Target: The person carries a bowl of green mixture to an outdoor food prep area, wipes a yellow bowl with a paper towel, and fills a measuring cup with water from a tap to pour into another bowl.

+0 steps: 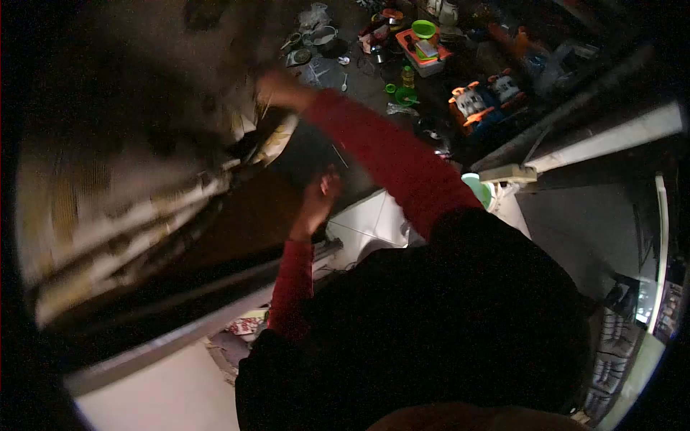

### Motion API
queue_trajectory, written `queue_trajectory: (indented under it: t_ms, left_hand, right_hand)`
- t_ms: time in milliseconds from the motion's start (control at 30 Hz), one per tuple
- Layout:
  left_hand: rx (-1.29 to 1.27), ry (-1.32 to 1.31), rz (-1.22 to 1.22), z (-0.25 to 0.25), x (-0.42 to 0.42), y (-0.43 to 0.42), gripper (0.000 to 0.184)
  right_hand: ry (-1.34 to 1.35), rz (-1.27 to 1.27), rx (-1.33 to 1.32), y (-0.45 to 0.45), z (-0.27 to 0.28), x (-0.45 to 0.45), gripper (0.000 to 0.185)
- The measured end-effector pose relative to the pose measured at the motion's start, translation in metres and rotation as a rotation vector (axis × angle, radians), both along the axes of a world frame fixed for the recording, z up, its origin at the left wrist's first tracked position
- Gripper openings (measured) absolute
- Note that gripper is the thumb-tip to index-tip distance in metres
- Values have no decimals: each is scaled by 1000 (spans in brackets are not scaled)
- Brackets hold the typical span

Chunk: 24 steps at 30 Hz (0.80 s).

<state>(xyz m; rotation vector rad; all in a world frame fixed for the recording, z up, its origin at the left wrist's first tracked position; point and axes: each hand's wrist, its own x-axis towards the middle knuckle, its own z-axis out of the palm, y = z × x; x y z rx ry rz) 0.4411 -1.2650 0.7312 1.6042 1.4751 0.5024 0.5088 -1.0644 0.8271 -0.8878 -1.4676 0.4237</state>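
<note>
A large patterned cloth point(144, 208) in beige and yellow hangs in folds across the left side. My right hand point(284, 90), at the end of a red sleeve, reaches over to its upper edge and is closed on the fabric there, though motion blurs the fingers. Lower down, my left hand point(321, 197) is raised beside the cloth, not touching it, with its fingers loosely bent and apart and nothing visible in them. Under the cloth lies a dark brown surface point(251, 215) in shadow.
On the dark floor beyond are an orange-rimmed box point(430, 66), a green bowl point(405, 96), a bottle point(407, 76), a metal pan point(323, 34) and orange-and-white items point(471, 103). White tiles point(359, 219) show below my left hand. A long pale bar point(611, 136) crosses at right.
</note>
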Motion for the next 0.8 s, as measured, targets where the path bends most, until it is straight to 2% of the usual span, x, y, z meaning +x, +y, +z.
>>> queue_trajectory:
  t_ms: [67, 133, 167, 233, 267, 300, 367, 433, 467, 500, 533, 567, 600, 667, 700, 733, 767, 800]
  left_hand:
    - [50, 122, -16, 27, -15, 79, 35]
    - [130, 105, 52, 59, -49, 134, 36]
    - [168, 86, 92, 68, -69, 158, 36]
    - [242, 35, 184, 77, -122, 195, 37]
    - [279, 8, 232, 86, -144, 211, 38]
    - [314, -20, 269, 92, -169, 226, 38]
    - [374, -87, 321, 103, -212, 259, 40]
    - [429, -187, 325, 113, -260, 296, 41]
    - [448, -241, 320, 117, -285, 317, 42]
    - [459, -309, 289, 118, -300, 336, 43]
    - [464, -382, 251, 115, -315, 356, 43]
    - [457, -464, 193, 110, -324, 376, 44]
    - [435, -539, 129, 101, -332, 399, 45]
    - [403, -623, 122, 72, -335, 446, 47]
    - [410, -557, 253, 56, -320, 474, 45]
    - [407, -493, 384, 39, -305, 501, 43]
    - [401, -672, 388, 26, -287, 523, 40]
    - [368, -364, 570, 33, -250, 542, 37]
  right_hand:
    - [-14, 396, 49, 19, 24, -111, 44]
    - [-3, 956, 37, 10, 29, -216, 35]
    - [-121, 1071, 143, -6, 48, -225, 31]
    - [-457, 973, 536, -28, 63, -196, 39]
    - [-303, 814, 675, -29, 59, -186, 45]
    - [-297, 823, 673, -12, 60, -157, 45]
    - [-105, 703, 685, 42, 60, -86, 49]
    - [-6, 916, 530, 120, 26, -72, 57]
    - [-215, 875, 205, 156, -13, -76, 57]
    - [-9, 727, 178, 193, -55, -48, 48]
    - [-83, 433, -44, 216, -123, -29, 45]
    - [-229, 404, -578, 238, -157, 22, 44]
    - [-260, 545, -1105, 260, -164, 73, 50]
    - [-366, -145, -590, 255, -306, 142, 36]
    - [-275, -73, -913, 254, -317, 188, 30]
    - [-278, -146, -1191, 252, -291, 214, 26]
    - [-373, -79, -1045, 237, -312, 249, 24]
    - [-517, -90, -1172, 222, -327, 277, 24]
